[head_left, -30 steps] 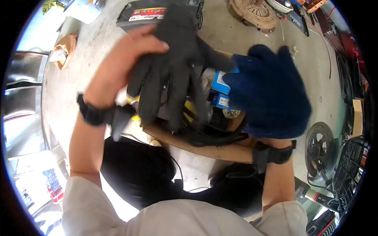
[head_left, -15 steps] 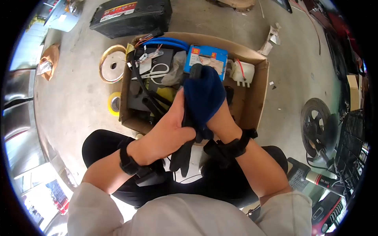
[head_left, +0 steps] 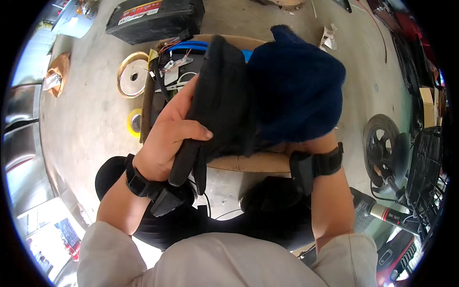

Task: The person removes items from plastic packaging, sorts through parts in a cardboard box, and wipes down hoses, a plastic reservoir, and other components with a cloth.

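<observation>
My left hand (head_left: 177,123) grips a black glove (head_left: 224,98), thumb across its front and fingers behind it. Two of the glove's fingers hang below my thumb. Dark blue fleecy fabric (head_left: 299,88), like a glove turned inside out, covers my right hand (head_left: 327,141) down to the wrist, so its fingers are hidden. The two pieces meet in the middle; I cannot tell whether they are joined. Both are held above a cardboard box (head_left: 248,162), hiding most of its contents. White-handled scissors (head_left: 181,82) and blue tubing (head_left: 189,45) show at its left side.
Left of the box lie a round spool (head_left: 133,76) and a yellow tape roll (head_left: 134,122). A black battery-like case (head_left: 162,26) stands behind it. At right are a small wheel (head_left: 380,148) and a black wire basket (head_left: 423,167).
My hands have moved apart and up, closer to the camera. The black glove and blue fabric, bunched together before, are now spread side by side and hide more of the box.
</observation>
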A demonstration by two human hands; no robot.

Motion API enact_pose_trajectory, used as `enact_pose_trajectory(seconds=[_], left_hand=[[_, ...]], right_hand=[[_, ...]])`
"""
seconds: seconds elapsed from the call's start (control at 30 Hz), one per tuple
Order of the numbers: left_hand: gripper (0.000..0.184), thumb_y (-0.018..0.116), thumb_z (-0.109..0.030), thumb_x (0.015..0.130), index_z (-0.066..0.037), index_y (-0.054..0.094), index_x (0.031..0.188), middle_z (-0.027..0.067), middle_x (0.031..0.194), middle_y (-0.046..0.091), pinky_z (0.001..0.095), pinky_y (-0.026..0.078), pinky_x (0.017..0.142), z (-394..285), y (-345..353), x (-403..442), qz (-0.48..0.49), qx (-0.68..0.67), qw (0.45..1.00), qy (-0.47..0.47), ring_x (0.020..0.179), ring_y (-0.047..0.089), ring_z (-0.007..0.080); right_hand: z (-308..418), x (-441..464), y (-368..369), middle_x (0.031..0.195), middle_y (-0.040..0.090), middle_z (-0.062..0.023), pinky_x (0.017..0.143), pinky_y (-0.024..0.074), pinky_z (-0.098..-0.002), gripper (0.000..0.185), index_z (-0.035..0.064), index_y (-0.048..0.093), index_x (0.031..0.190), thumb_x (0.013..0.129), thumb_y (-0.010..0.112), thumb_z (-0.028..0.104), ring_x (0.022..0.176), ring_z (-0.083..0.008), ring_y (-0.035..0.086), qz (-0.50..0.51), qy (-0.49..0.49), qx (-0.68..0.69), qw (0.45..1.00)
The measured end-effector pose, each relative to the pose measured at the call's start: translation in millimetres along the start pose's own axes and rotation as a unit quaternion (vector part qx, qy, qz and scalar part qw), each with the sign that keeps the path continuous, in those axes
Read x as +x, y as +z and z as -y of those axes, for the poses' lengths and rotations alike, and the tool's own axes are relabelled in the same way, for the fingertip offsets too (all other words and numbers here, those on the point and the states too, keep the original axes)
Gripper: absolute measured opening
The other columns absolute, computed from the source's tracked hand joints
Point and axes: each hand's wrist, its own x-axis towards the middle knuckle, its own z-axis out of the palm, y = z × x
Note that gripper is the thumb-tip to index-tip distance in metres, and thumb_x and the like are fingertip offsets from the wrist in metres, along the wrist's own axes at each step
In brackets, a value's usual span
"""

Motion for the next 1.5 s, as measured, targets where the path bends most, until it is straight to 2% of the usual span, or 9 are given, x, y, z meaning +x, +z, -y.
enact_pose_trajectory(seconds=[0.27, 0.4, 0.5, 0.57, 0.63, 0.73, 0.9, 1.13, 1.5], left_hand=[[0.085, 0.043, 0.014, 0.067, -0.006, 0.015, 0.145, 0.0057, 0.134, 0.040, 0.0248, 0.034, 0.097, 32.2, 12.2, -6.2, 0.087, 0.139, 0.985, -0.051, 0.117, 0.043, 0.0123], [0.086, 0.044, 0.014, 0.066, -0.004, 0.013, 0.144, 0.0077, 0.135, 0.041, 0.0269, 0.032, 0.100, 35.3, 8.0, -2.5, 0.152, 0.074, 0.984, -0.059, 0.119, 0.043, 0.0153], [0.088, 0.048, 0.014, 0.062, -0.002, 0.017, 0.143, 0.0098, 0.134, 0.042, 0.0284, 0.030, 0.103, 28.7, 2.5, -3.1, 0.159, -0.019, 0.986, -0.054, 0.121, 0.044, 0.0185], [0.092, 0.052, 0.013, 0.054, -0.001, 0.025, 0.141, 0.0124, 0.132, 0.046, 0.0309, 0.029, 0.105, 11.1, -7.3, 0.2, 0.156, -0.037, 0.987, -0.026, 0.122, 0.045, 0.0222], [0.093, 0.053, 0.012, 0.051, -0.001, 0.028, 0.140, 0.0135, 0.130, 0.048, 0.0302, 0.031, 0.105, 3.4, -10.0, 5.9, 0.062, -0.049, 0.995, 0.068, 0.121, 0.046, 0.0227], [0.093, 0.053, 0.011, 0.051, -0.001, 0.027, 0.140, 0.0130, 0.133, 0.045, 0.0290, 0.032, 0.104, -4.3, -5.8, 10.6, -0.051, 0.018, 0.996, 0.068, 0.122, 0.045, 0.0219], [0.096, 0.047, 0.012, 0.056, -0.003, 0.013, 0.144, 0.0117, 0.147, 0.024, 0.0280, 0.016, 0.110, 28.1, 0.3, 19.4, 0.091, 0.196, 0.970, 0.112, 0.135, 0.024, 0.0179], [0.098, 0.052, 0.008, 0.057, -0.004, 0.012, 0.145, 0.0118, 0.145, 0.027, 0.0279, 0.019, 0.109, 16.4, 5.1, 18.8, 0.115, -0.020, 0.991, 0.062, 0.132, 0.030, 0.0208], [0.090, 0.050, 0.007, 0.055, -0.005, 0.026, 0.141, 0.0161, 0.133, 0.043, 0.0318, 0.034, 0.105, 0.5, -14.1, 31.2, -0.055, -0.031, 0.994, 0.094, 0.119, 0.047, 0.0286]], right_hand=[[53.5, -4.8, 23.0, 0.105, 0.058, -0.0172, 0.090, 0.0408, -0.0353, 0.029, 0.0017, 0.057, 0.106, 0.079, 0.061, 0.012, 0.098, -0.0294, 0.054, -0.004, 0.338, 0.322, 0.884], [13.0, -15.4, 30.7, 0.104, 0.058, -0.0157, 0.087, 0.0426, -0.0316, 0.028, -0.0001, 0.055, 0.110, 0.088, 0.054, 0.017, 0.099, -0.0220, 0.055, -0.035, 0.040, -0.055, 0.997], [11.5, -15.3, 20.4, 0.109, 0.058, -0.0107, 0.086, 0.0438, -0.0313, 0.032, 0.0004, 0.051, 0.117, 0.091, 0.052, 0.019, 0.100, -0.0202, 0.054, -0.093, 0.497, 0.548, 0.666], [8.4, -19.9, 3.3, 0.109, 0.058, -0.0067, 0.085, 0.0437, -0.0323, 0.036, 0.0015, 0.049, 0.122, 0.092, 0.051, 0.022, 0.101, -0.0207, 0.053, -0.194, 0.408, 0.725, 0.520], [4.2, -17.9, -16.0, 0.109, 0.058, -0.0088, 0.085, 0.0437, -0.0336, 0.035, 0.0026, 0.051, 0.120, 0.090, 0.052, 0.021, 0.101, -0.0231, 0.053, -0.155, 0.358, 0.626, 0.675], [14.7, 0.0, -30.0, 0.108, 0.057, -0.0120, 0.084, 0.0437, -0.0357, 0.034, 0.0043, 0.053, 0.118, 0.087, 0.053, 0.019, 0.100, -0.0266, 0.053, 0.014, 0.265, 0.011, 0.964], [39.7, -2.5, 34.6, 0.101, 0.056, -0.0194, 0.080, 0.0435, -0.0376, 0.032, 0.0047, 0.057, 0.105, 0.076, 0.056, 0.017, 0.096, -0.0334, 0.051, 0.089, 0.012, -0.046, 0.995], [20.3, -14.8, 28.2, 0.096, 0.058, -0.0137, 0.075, 0.0456, -0.0355, 0.018, 0.0017, 0.056, 0.100, 0.084, 0.055, 0.010, 0.088, -0.0281, 0.057, -0.040, 0.321, 0.291, 0.900], [-0.9, 0.8, -4.7, 0.100, 0.060, -0.0090, 0.078, 0.0464, -0.0315, 0.021, 0.0030, 0.056, 0.103, 0.084, 0.060, 0.011, 0.091, -0.0188, 0.057, -0.033, 0.152, 0.137, 0.978]])
